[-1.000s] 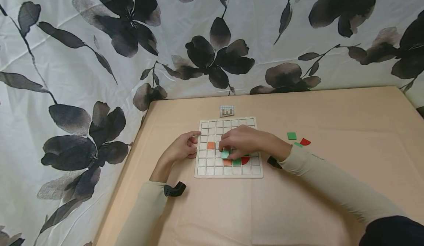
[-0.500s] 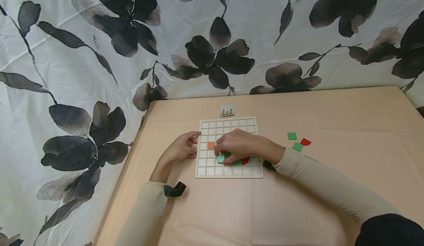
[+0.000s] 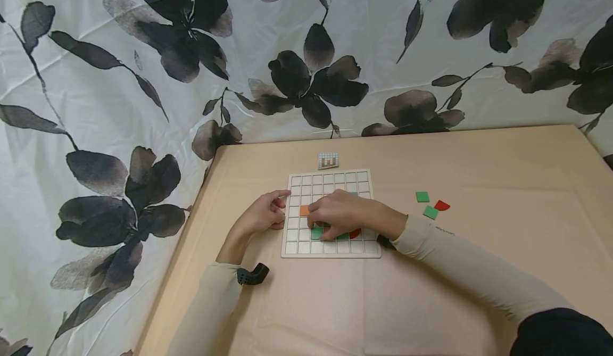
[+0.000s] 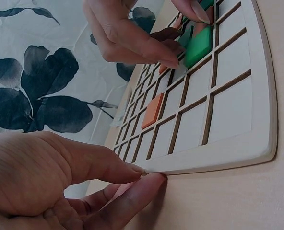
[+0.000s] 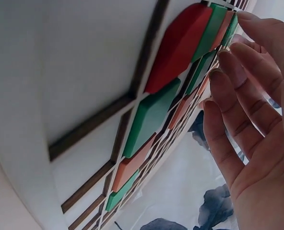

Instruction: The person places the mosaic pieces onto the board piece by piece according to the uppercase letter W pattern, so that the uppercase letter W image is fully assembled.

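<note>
A white gridded board lies on the table. My left hand is at its left edge; in the left wrist view the thumb and a finger touch the rim. My right hand is over the middle of the board. A green square tile lies flat in a cell, with the right thumb at its edge and the fingertips beside it. An orange tile sits alone further left. A rounded red tile and more green and orange tiles show in the right wrist view; the right hand covers some in the head view.
A small card with a printed grid stands behind the board. Right of the board lie two loose green tiles and a red one. A floral curtain hangs behind the table.
My right hand has moved left and slightly toward me, bringing the green tile from a tilted pose to flat in its cell. The left hand has stayed put.
</note>
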Available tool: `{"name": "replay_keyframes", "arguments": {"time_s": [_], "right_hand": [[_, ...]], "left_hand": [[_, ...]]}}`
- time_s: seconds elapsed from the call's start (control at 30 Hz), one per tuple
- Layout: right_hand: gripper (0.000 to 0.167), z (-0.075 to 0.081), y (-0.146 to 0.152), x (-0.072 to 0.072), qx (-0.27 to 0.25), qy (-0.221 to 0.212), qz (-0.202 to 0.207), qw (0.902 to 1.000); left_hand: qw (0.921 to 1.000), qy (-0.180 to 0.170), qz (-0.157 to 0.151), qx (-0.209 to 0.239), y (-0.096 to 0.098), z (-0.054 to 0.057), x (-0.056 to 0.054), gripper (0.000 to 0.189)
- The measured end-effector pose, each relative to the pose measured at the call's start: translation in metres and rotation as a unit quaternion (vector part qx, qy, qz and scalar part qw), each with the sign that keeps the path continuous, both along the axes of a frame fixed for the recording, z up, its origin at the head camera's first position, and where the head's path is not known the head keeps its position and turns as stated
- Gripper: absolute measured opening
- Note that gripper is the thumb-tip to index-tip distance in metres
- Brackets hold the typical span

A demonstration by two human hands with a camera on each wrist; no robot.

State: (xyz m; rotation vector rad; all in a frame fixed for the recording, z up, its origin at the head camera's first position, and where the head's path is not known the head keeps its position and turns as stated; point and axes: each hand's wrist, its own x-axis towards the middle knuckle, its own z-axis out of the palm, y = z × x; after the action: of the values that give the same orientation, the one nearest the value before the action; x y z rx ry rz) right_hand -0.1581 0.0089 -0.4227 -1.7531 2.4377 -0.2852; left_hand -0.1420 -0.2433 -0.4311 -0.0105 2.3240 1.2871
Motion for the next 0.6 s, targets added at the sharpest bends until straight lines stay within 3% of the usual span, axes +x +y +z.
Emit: {"name": "replay_keyframes", "arguments": {"time_s": [0.6], "right_hand": [[0.024, -0.0027, 0.0058, -0.0014, -0.029, -0.007, 0.015, 0.9994]], "left_hand": [[0.9999, -0.007, -0.002, 0.013, 0.0011, 0.0030, -0.0008, 0.068]]}}
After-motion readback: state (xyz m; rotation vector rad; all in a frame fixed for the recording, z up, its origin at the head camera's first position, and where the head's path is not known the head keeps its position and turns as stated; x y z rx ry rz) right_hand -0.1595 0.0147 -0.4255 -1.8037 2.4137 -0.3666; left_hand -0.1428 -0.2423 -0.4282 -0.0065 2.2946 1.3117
